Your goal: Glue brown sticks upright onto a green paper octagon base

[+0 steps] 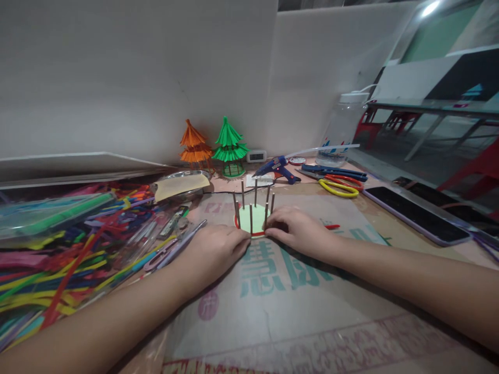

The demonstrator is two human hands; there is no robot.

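Note:
A pale green paper disc [249, 218] with a red rim lies on the cardboard sheet [296, 306]. Several thin brown sticks [255, 193] stand upright around its edge. My left hand [216, 248] rests at the disc's near left side, fingers curled and pinched at the rim. My right hand [298, 231] rests at its right side, fingertips pressed together at the base of a stick. What either pinch holds is too small to see.
A heap of coloured paper strips [58, 259] fills the left. Orange [194, 143] and green [231, 143] paper pagodas stand at the back wall. A blue glue gun [277, 167], yellow scissors [338, 188], a plastic jar [343, 130] and a phone [415, 214] lie to the right.

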